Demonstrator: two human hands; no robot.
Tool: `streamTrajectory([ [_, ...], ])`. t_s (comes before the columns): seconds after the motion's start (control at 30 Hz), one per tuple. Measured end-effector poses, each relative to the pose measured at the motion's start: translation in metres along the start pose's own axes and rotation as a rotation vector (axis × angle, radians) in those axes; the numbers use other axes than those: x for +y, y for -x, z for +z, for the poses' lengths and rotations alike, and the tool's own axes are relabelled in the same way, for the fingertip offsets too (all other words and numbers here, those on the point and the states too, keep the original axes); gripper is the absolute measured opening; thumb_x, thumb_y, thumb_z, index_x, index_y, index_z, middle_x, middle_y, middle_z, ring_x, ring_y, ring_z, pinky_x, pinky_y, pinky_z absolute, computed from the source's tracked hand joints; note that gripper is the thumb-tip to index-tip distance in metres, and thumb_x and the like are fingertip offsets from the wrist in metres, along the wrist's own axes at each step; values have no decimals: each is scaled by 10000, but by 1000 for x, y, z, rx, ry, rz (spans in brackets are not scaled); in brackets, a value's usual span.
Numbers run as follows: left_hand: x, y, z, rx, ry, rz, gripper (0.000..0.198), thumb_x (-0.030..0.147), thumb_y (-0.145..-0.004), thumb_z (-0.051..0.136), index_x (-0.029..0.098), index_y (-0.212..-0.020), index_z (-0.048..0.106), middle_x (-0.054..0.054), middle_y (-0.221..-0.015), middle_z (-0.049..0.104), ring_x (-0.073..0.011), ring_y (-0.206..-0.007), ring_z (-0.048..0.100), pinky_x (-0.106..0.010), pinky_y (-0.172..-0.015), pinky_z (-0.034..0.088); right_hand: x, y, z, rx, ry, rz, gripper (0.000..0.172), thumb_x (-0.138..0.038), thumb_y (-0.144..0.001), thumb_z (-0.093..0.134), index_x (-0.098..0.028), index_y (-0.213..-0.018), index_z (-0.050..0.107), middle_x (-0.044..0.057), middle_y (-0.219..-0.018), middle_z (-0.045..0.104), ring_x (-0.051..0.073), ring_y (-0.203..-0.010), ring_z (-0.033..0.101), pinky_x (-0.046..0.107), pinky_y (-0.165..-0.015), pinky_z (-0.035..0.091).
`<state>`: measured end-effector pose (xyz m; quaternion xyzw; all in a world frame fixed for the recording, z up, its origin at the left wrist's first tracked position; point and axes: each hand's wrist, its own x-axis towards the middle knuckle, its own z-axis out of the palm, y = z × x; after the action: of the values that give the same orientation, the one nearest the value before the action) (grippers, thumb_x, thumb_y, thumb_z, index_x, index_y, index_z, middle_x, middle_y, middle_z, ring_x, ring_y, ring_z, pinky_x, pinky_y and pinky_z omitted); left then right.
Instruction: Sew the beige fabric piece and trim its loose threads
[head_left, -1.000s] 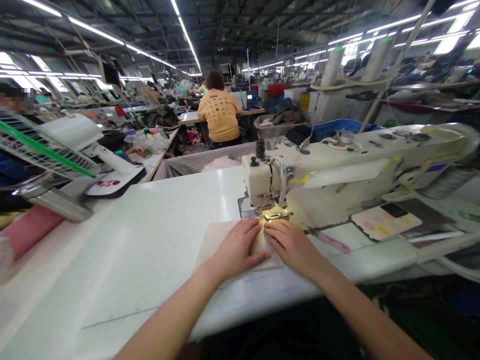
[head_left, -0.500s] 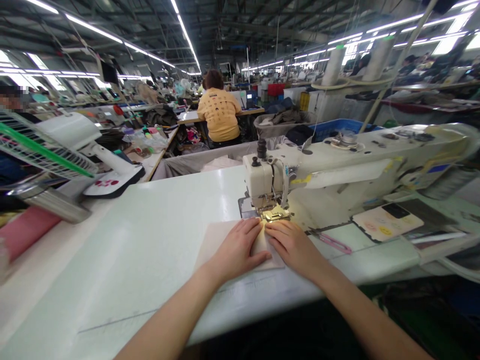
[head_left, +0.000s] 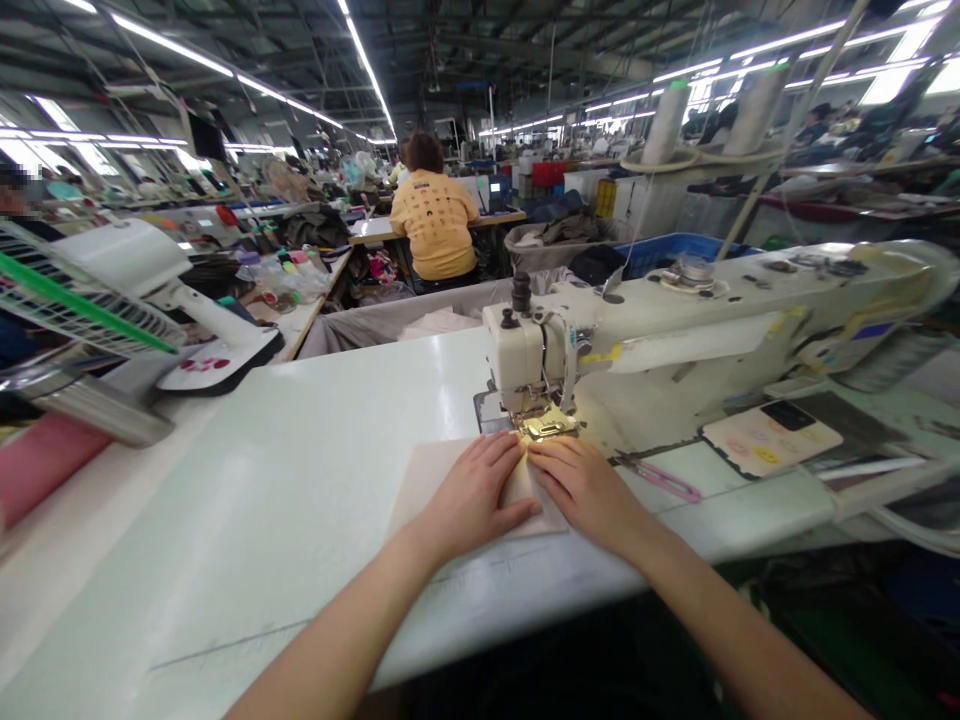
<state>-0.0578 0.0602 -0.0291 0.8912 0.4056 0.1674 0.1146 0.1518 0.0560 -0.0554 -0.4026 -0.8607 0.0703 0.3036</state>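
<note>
Both hands lie on a pale piece of fabric (head_left: 420,480) in front of the sewing machine (head_left: 517,350). My left hand (head_left: 476,495) rests flat on it, fingers stretched towards the presser foot (head_left: 547,425) and thumb out to the right. Just right of it, my right hand (head_left: 581,485) presses down with extended fingers, the tips close to the lit needle area. The fabric's far edge meets the presser foot; the needle itself is hard to make out. Neither hand is wrapped round anything.
Pink thread snips (head_left: 667,482) and a phone (head_left: 772,437) lie right of my hands. At the left stand a fan (head_left: 217,360) and a steel flask (head_left: 112,405). Thread cones (head_left: 665,125) rise behind the machine. A person in yellow (head_left: 433,225) sits ahead.
The whole view has shifted slightly. My hands and the fabric hold almost the same place at the presser foot.
</note>
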Motion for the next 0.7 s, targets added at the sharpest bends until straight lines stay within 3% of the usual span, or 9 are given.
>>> streamTrajectory([
  [0.6, -5, -5, -1, -13, -18, -14, 648, 514, -858, 637, 132, -1367, 516, -131, -1461, 476, -278, -1351, 432, -452, -1163, 356, 0, -2, 1, -25, -28, 25, 294, -194, -979, 451, -181, -1220, 618, 95, -1279, 635, 239, -1176, 553, 474, -1025, 466],
  [0.7, -6, -5, -1, -23, -28, 0, 644, 530, -870, 615, 132, -1368, 522, -136, -1457, 477, -292, -1354, 423, -461, -1165, 349, 8, -9, -1, 42, -158, 127, 255, -236, -987, 429, -188, -1115, 644, 87, -1189, 673, 226, -1123, 596, 443, -1002, 475],
])
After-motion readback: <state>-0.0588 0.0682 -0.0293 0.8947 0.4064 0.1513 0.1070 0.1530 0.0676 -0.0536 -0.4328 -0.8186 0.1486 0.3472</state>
